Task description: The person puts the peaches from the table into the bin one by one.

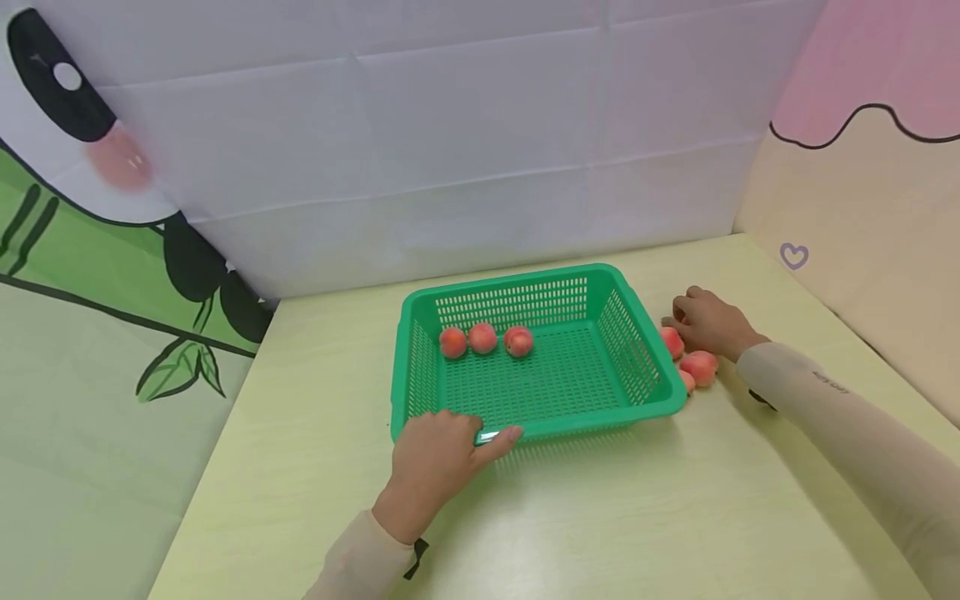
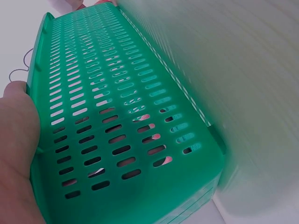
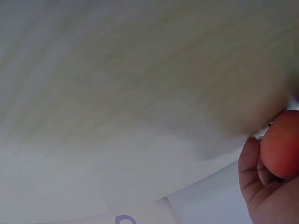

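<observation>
At least three round, pinkish-red peaches (image 1: 482,338) lie inside a rectangular green plastic basket (image 1: 600,419), beyond the left hand (image 1: 438,458), which grips its near rim. Outside, loose peaches (image 1: 699,368) sit by its right wall, just beside the right hand (image 1: 708,323). Only the left wrist view shows the slotted outer wall close up. The right wrist view reveals bent fingers (image 3: 250,165) behind one peach (image 3: 282,144); whether they grasp it, I cannot tell.
</observation>
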Demonstrator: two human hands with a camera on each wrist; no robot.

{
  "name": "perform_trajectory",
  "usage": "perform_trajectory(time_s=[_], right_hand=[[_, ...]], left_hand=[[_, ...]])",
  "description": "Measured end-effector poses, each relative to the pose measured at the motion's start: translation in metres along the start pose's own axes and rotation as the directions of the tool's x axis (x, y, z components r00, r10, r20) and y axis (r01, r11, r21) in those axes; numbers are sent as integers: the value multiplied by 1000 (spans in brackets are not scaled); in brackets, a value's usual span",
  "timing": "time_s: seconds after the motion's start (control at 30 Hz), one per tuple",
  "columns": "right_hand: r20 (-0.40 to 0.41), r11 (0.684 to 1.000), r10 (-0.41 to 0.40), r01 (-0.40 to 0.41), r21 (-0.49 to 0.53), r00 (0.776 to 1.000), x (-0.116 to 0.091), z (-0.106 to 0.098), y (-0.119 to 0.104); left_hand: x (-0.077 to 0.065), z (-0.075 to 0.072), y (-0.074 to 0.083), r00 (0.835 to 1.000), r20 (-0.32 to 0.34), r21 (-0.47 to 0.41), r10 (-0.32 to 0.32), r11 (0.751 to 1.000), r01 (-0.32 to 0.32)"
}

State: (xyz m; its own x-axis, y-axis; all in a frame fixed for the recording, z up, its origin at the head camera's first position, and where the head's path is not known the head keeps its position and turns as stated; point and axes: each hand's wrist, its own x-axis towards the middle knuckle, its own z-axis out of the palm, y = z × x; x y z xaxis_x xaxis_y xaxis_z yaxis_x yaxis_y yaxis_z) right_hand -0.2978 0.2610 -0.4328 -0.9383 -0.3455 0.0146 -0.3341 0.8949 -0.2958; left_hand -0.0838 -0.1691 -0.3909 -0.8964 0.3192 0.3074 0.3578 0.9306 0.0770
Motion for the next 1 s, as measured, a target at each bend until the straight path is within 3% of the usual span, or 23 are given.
perform_trajectory(time_s=[0.27, 0.43, 0.63, 0.77, 1.0], right_hand=[[-86, 1000, -29, 28, -6, 996, 2, -23, 4], [-146, 1000, 6, -1, 29, 989, 2, -48, -9], [-225, 991, 8, 22, 129, 974, -2, -68, -38], [-254, 977, -47, 97, 188, 966, -4, -79, -66], [-262, 958, -155, 210, 195, 952, -13, -97, -122]], left_hand=[[1, 0, 1, 1000, 25, -11, -18, 1000, 18], [2, -1, 1, 999, 42, -18, -28, 999, 29], [0, 0, 1, 997, 64, -27, -41, 999, 42], [0, 1, 0, 999, 35, -7, -23, 1000, 24], [-1, 1, 1, 1000, -1, 9, -10, 1000, 10]])
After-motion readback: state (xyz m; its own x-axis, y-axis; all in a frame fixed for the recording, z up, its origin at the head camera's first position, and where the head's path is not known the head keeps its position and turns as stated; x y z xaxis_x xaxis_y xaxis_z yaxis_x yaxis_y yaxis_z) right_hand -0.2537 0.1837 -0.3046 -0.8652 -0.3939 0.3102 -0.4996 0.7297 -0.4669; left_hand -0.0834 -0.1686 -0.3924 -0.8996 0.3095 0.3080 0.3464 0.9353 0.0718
